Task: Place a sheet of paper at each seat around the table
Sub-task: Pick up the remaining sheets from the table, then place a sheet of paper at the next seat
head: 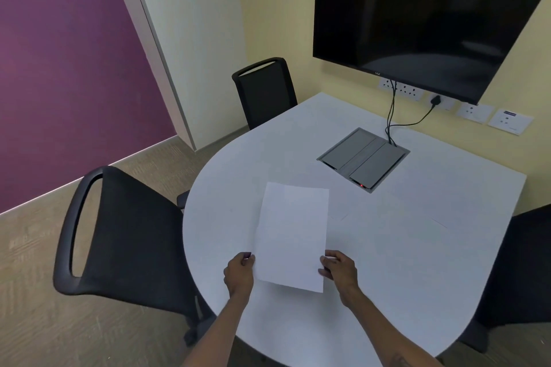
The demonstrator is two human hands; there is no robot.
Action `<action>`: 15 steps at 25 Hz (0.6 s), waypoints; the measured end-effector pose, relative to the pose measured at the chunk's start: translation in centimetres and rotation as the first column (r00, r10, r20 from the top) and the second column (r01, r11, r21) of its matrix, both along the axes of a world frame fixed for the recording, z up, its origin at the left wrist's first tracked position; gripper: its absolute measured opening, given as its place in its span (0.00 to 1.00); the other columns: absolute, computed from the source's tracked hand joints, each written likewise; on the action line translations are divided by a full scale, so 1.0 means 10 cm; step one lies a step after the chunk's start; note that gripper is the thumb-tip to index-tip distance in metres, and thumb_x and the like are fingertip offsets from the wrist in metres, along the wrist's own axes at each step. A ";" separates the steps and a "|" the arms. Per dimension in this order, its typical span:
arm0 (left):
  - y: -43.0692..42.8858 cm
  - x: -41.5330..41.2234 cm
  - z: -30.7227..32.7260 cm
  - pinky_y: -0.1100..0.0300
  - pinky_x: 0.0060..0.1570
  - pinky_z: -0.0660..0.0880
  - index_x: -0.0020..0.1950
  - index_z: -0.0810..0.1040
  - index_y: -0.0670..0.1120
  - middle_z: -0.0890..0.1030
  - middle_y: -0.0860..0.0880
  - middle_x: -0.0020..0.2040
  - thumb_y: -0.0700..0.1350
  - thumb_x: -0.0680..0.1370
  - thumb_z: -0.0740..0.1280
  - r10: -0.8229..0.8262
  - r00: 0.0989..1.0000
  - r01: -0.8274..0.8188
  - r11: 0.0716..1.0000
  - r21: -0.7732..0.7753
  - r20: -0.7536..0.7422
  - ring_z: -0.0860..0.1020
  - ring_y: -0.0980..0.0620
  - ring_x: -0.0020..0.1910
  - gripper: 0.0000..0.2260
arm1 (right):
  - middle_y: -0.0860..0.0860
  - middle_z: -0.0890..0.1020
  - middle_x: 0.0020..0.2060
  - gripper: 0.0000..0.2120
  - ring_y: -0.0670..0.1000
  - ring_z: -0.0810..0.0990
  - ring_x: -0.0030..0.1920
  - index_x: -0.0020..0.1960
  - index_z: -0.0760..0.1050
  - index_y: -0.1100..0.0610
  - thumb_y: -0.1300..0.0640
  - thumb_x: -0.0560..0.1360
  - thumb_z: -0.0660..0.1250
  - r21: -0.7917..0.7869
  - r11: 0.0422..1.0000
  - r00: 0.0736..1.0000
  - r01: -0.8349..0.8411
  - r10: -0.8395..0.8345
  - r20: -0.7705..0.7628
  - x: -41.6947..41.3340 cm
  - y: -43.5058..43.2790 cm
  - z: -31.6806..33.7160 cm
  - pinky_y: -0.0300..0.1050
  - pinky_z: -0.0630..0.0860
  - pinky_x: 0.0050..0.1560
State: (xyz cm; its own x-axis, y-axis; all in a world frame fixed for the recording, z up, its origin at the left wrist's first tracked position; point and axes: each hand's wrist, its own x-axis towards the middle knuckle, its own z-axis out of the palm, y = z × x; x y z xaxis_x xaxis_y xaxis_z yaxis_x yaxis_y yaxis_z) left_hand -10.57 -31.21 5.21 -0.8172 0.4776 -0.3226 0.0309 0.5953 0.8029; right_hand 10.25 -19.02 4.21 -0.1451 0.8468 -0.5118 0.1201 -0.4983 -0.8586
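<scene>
The left hand (240,272) and right hand (340,270) pinch opposite edges of a white paper sheet (293,235) held over the near side of the white table (417,247), where, being nearly the tabletop's colour, it could be set crooked or slide off the rounded edge.

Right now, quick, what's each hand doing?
Left hand: closed on the left edge of the sheet of paper.
Right hand: closed on the sheet's right edge.
</scene>
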 end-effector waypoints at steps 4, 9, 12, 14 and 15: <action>-0.06 -0.26 0.03 0.53 0.57 0.74 0.58 0.82 0.43 0.85 0.45 0.53 0.44 0.80 0.66 0.007 1.000 -0.008 1.000 -0.024 -0.021 0.75 0.51 0.47 0.10 | 0.57 0.81 0.43 0.06 0.58 0.85 0.38 0.52 0.81 0.62 0.62 0.76 0.71 -0.015 1.000 1.000 0.014 -0.013 0.019 -0.26 -0.11 -0.01 0.47 0.82 0.48; 0.06 -0.73 0.02 0.53 0.55 0.75 0.56 0.81 0.43 0.85 0.45 0.51 0.44 0.80 0.67 -0.037 0.999 0.036 0.998 -0.047 -0.028 0.75 0.50 0.47 0.08 | 0.58 0.82 0.44 0.03 0.58 0.85 0.42 0.48 0.81 0.64 0.64 0.76 0.71 -0.025 0.998 0.997 0.064 -0.063 0.039 -0.68 -0.16 -0.09 0.39 0.79 0.42; 0.23 -1.11 -0.02 0.53 0.52 0.76 0.55 0.82 0.43 0.85 0.45 0.51 0.44 0.80 0.66 -0.118 0.992 0.115 0.991 -0.067 -0.036 0.78 0.48 0.46 0.07 | 0.58 0.84 0.47 0.02 0.58 0.85 0.43 0.47 0.82 0.64 0.65 0.75 0.71 -0.062 0.986 0.988 0.153 -0.151 0.038 -1.02 -0.16 -0.19 0.42 0.81 0.47; 0.38 -1.36 -0.05 0.55 0.49 0.75 0.55 0.82 0.43 0.85 0.44 0.51 0.43 0.80 0.65 -0.167 0.985 0.164 0.983 -0.079 -0.037 0.78 0.48 0.46 0.08 | 0.57 0.83 0.46 0.02 0.58 0.85 0.42 0.46 0.81 0.63 0.67 0.75 0.70 -0.099 0.973 0.978 0.210 -0.209 0.020 -1.25 -0.17 -0.23 0.47 0.81 0.53; 0.46 -1.48 -0.06 0.56 0.48 0.75 0.55 0.82 0.43 0.85 0.44 0.52 0.43 0.81 0.65 -0.190 0.981 0.186 0.979 -0.088 -0.037 0.78 0.47 0.47 0.08 | 0.56 0.83 0.45 0.03 0.58 0.86 0.42 0.46 0.81 0.62 0.67 0.74 0.70 -0.117 0.966 0.973 0.229 -0.228 0.019 -1.36 -0.16 -0.26 0.48 0.81 0.54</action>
State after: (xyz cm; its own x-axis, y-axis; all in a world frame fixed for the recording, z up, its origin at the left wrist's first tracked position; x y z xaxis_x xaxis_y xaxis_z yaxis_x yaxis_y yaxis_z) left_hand -25.35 -26.64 4.62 -0.7299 0.5968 -0.3333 0.1835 0.6408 0.7454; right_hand -3.37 -20.62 1.65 0.0480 0.7912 -0.6097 -0.0046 -0.6103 -0.7922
